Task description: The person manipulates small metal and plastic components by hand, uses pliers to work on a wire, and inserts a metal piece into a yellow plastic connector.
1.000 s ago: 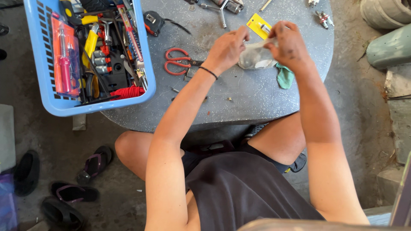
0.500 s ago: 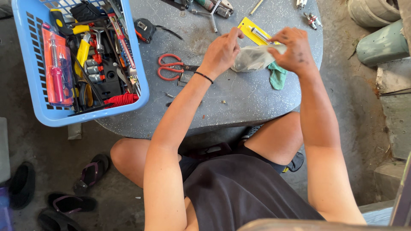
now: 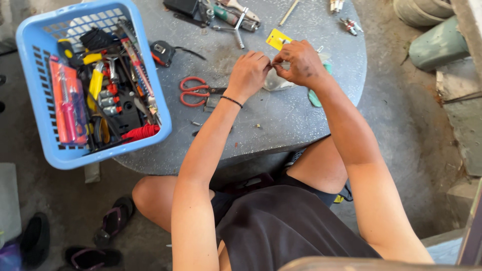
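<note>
Pinching the mouth of a small clear plastic bag (image 3: 275, 81) between the fingertips of my left hand (image 3: 247, 73) and my right hand (image 3: 300, 62), I hold it just above the grey table (image 3: 281, 118), beside the yellow card (image 3: 277, 38). It seems light, limp and slippery, so I judge the top edge the best place to grip. Half a second ago my hands were apart with the bag stretched between them; now they have closed together, knuckles nearly touching, and hide most of it.
</note>
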